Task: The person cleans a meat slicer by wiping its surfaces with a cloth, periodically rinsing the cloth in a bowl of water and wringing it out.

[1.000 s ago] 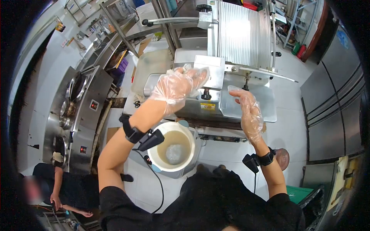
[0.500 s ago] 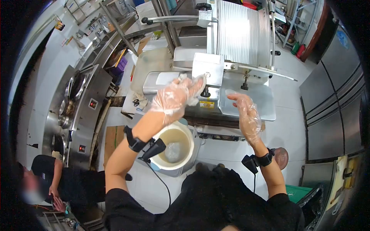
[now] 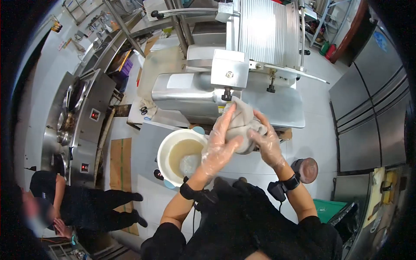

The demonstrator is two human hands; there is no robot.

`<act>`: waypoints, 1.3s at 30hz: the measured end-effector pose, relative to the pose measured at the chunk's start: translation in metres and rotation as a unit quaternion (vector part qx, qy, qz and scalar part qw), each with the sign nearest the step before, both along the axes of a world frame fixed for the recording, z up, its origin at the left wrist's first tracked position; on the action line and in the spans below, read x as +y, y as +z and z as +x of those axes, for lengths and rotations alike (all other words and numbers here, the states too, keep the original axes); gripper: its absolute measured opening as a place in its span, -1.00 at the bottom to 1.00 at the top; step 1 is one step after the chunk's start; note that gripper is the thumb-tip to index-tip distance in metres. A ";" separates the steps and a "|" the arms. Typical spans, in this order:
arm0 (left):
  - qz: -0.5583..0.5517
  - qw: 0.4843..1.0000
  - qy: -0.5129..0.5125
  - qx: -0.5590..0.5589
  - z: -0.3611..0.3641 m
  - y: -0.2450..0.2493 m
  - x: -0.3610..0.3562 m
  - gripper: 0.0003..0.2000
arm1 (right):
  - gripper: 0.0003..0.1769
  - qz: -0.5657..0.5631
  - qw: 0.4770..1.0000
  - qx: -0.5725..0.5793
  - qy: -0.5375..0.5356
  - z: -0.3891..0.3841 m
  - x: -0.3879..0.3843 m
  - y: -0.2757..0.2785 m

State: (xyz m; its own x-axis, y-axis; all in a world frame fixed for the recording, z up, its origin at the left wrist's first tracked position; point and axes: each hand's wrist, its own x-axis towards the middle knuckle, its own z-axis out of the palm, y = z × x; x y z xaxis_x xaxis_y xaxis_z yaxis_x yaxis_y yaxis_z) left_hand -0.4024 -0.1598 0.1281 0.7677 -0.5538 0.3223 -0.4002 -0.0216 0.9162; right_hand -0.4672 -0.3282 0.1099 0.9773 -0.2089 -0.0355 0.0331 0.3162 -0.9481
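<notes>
A crumpled greyish-white cloth (image 3: 241, 123) is bunched between my two hands, in front of the metal slicing machine (image 3: 190, 93). My left hand (image 3: 220, 145), in a clear plastic glove, presses on the cloth's left side. On its right side my right hand (image 3: 269, 145), gloved the same way, grips it with the fingers partly behind the folds. Below and left of my hands stands a white bucket (image 3: 162, 149) of cloudy liquid, with a clear plastic bag (image 3: 190, 164) in it.
The slicer's ribbed metal carriage (image 3: 271, 30) rises at the back. Scissors (image 3: 144, 111) lie left of the machine. A co-worker (image 3: 86, 203) is at the lower left, near the stove (image 3: 89, 125). Steel refrigerators (image 3: 368, 108) line the right; a round brownish container (image 3: 307, 170) is on the floor.
My left hand has drawn the cloth back from the slicer, down and to the right. My right hand has closed on it too. More of the bucket shows, and the co-worker's legs are visible.
</notes>
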 end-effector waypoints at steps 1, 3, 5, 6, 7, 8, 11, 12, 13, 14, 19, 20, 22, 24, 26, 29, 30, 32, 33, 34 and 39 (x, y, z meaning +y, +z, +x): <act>-0.049 0.995 -0.050 0.071 0.003 -0.004 0.000 -0.28 | -0.32 0.044 0.999 0.015 -0.015 -0.001 -0.007 -0.013; -0.050 0.985 -0.039 0.163 0.000 0.006 -0.003 -0.36 | -0.49 0.112 0.992 0.045 -0.037 -0.003 -0.015 -0.020; -0.094 0.964 -0.021 0.247 0.001 0.006 -0.006 -0.42 | -0.49 0.144 0.987 0.035 -0.057 -0.006 -0.020 -0.023; -0.094 0.964 -0.026 0.249 0.002 0.000 -0.006 -0.42 | -0.49 0.176 0.981 0.022 -0.072 -0.007 -0.023 -0.025; -0.068 0.965 -0.020 0.254 0.003 -0.004 -0.005 -0.44 | -0.47 0.154 0.986 0.001 -0.068 -0.008 -0.025 -0.024; -0.041 0.965 -0.014 0.259 0.004 -0.009 -0.004 -0.45 | -0.47 0.154 0.985 0.001 -0.072 -0.010 -0.026 -0.022; -0.011 0.969 -0.067 0.238 -0.001 -0.025 -0.007 -0.47 | -0.42 0.136 0.985 -0.010 -0.107 -0.011 -0.026 -0.012; 0.034 0.971 -0.043 0.232 -0.006 -0.026 -0.010 -0.47 | -0.39 0.146 0.984 -0.014 -0.105 -0.011 -0.026 -0.012; 0.034 0.971 -0.045 0.232 -0.008 -0.028 -0.012 -0.47 | -0.36 0.156 0.982 -0.019 -0.103 -0.012 -0.026 -0.011; 0.047 0.952 -0.077 0.291 -0.010 -0.032 -0.013 -0.46 | -0.36 0.156 0.982 -0.019 -0.105 -0.011 -0.026 -0.013; 0.067 0.950 -0.048 0.301 -0.018 -0.054 -0.013 -0.63 | -0.33 0.113 0.978 -0.047 -0.169 -0.011 -0.025 -0.022; 0.066 0.950 -0.048 0.301 -0.016 -0.058 -0.012 -0.63 | -0.33 0.112 0.978 -0.046 -0.169 -0.015 -0.024 -0.019; 0.061 0.990 0.033 0.122 -0.007 -0.056 -0.008 -0.73 | -0.36 0.074 0.979 0.023 -0.186 -0.025 -0.016 -0.001; 0.062 0.993 0.034 0.092 -0.001 -0.050 -0.007 -0.77 | -0.38 0.080 0.978 0.046 -0.187 -0.023 -0.020 -0.021; 0.032 0.986 0.134 -0.090 -0.004 -0.024 -0.016 -0.79 | -0.40 0.086 0.976 0.070 -0.187 -0.020 -0.021 -0.043; -0.104 0.991 0.066 0.054 0.002 -0.032 -0.040 -0.68 | -0.50 0.094 0.974 0.114 -0.170 -0.011 -0.022 -0.063; -0.149 0.974 0.014 0.171 0.000 -0.028 -0.044 -0.61 | -0.50 0.093 0.975 0.113 -0.166 -0.013 -0.023 -0.061; -0.115 0.981 0.023 0.157 0.008 -0.041 -0.046 -0.62 | -0.53 -0.464 0.854 0.094 -0.213 -0.021 -0.024 -0.051; -0.080 0.986 0.029 0.145 0.011 -0.046 -0.047 -0.64 | -0.50 -0.490 0.843 0.108 -0.193 -0.023 -0.022 -0.028; -0.082 0.985 0.033 0.146 0.012 -0.046 -0.052 -0.64 | -0.50 -0.492 0.843 0.106 -0.189 -0.022 -0.022 -0.021; -0.081 0.987 0.023 0.139 0.013 -0.027 -0.059 -0.64 | -0.38 -0.628 0.753 -0.126 -0.151 -0.008 -0.028 0.004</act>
State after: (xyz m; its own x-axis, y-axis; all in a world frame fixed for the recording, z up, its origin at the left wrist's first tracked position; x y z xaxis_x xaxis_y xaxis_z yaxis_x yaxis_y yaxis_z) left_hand -0.3897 -0.2189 0.1008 0.8618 -0.4750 0.1780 -0.1356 0.1225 0.9832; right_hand -0.4756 -0.3565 0.1137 0.8209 -0.1366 0.5545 0.1531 -0.8827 -0.4443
